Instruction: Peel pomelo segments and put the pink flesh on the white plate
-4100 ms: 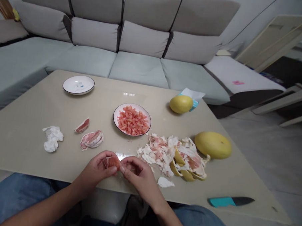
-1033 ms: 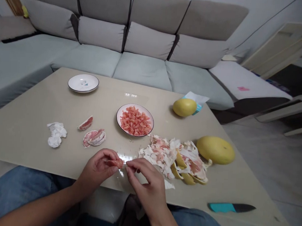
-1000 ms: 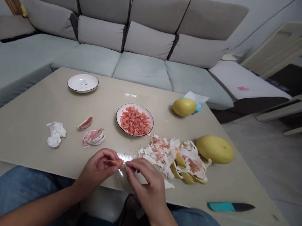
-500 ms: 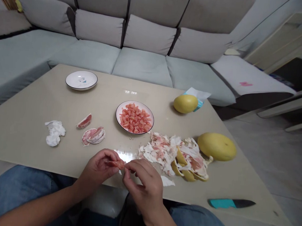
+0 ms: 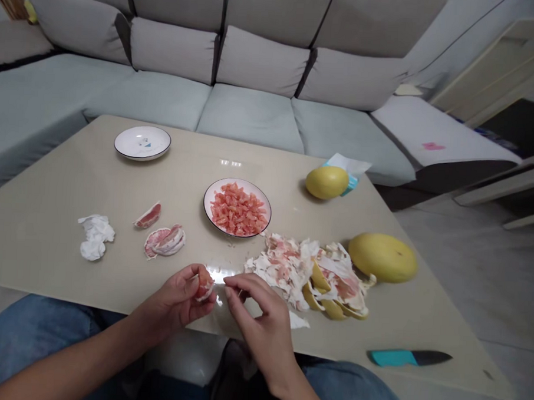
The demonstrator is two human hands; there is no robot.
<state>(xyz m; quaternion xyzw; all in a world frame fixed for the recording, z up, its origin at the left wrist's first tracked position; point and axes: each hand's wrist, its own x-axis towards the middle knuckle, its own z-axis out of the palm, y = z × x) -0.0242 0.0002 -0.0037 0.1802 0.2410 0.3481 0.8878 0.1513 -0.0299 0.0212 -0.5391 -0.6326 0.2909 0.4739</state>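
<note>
My left hand point(image 5: 178, 299) is closed round a small pink pomelo segment point(image 5: 204, 284) at the near edge of the beige table point(image 5: 50, 184). Just to its right, my right hand point(image 5: 257, 317) pinches a thin strip of white membrane coming off that segment. Beyond my hands stands a plate of peeled pink pomelo pieces point(image 5: 237, 208). Two unpeeled segments point(image 5: 164, 241) and a single one point(image 5: 148, 215) lie to the left of the plate. A heap of white membrane and yellow peel point(image 5: 308, 272) lies right of my hands.
A crumpled white tissue point(image 5: 93, 242) lies at the left, an empty white dish point(image 5: 142, 142) at the far left. Two whole yellow pomelos point(image 5: 382, 257) point(image 5: 327, 182) sit on the right. A teal-handled knife point(image 5: 408, 358) lies near the front right edge. A grey sofa point(image 5: 255, 64) stands behind.
The segment in my left hand has turned more upright and been drawn into the fingers. My right hand has pulled slightly away from it, with the membrane strip stretched between.
</note>
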